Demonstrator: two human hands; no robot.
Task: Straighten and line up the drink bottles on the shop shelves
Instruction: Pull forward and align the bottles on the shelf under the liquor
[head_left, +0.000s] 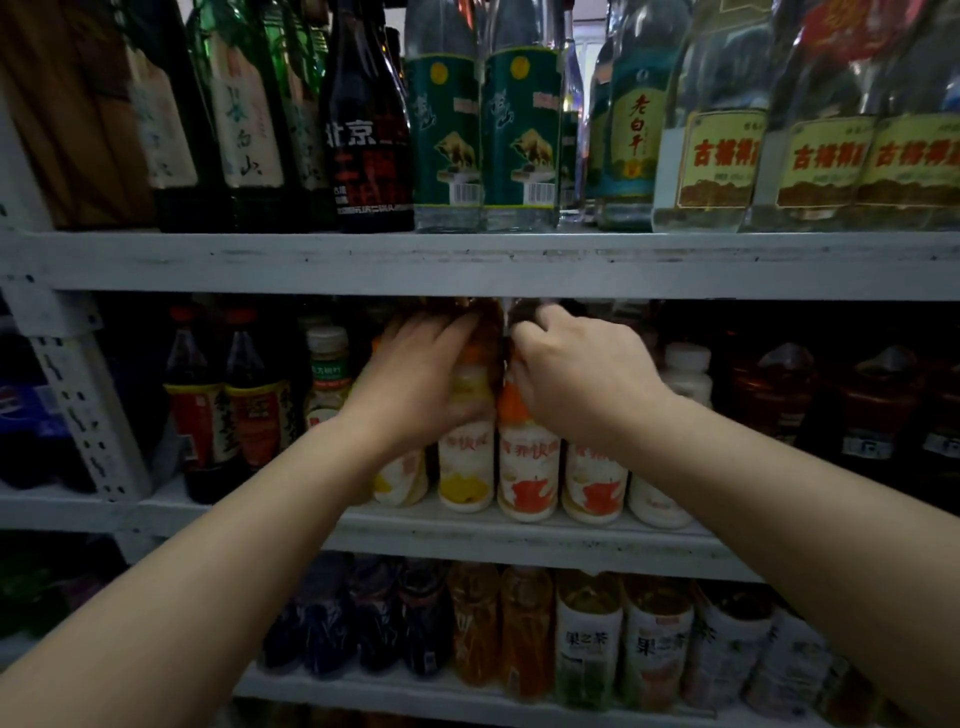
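Two hands reach into the middle shelf (519, 540) at the centre of the frame, both forearms coming up from the lower corners. Left hand (415, 379) lies against a yellow-and-white bottle (470, 387) with an orange cap, which shows higher in the picture than the front row. Its fingers (447, 327) curve round that bottle's upper part, though this area is blurred. Right hand (582, 379) is just beside it, right of centre. Its fingers (540, 317) are curled tight at a dark bottle top (485, 317) deep under the upper shelf (467, 262), and I cannot tell whether they clamp it or only touch it.

Below the hands, a row of white milk-drink bottles (529, 467) stands upright at the front edge of the middle shelf, side by side and touching. Those on the left carry yellow fruit labels and those on the right carry red ones. To the left of them stand a small bottle with a beige cap (327, 374) and two dark sauce bottles (254, 410) with red labels. To the right stand a plain white bottle (688, 374) and some dark jars (779, 395).

Across the top of the frame, the upper shelf carries tall glass bottles: a black one (366, 145), two clear ones with green labels (519, 135), and clear ones with yellow labels (722, 156). On the lower shelf (363, 691), from left to right, stand dark bottles (363, 623), amber tea bottles (524, 634) and white-labelled tea bottles (587, 654). A perforated white post (78, 405) stands at the left edge.
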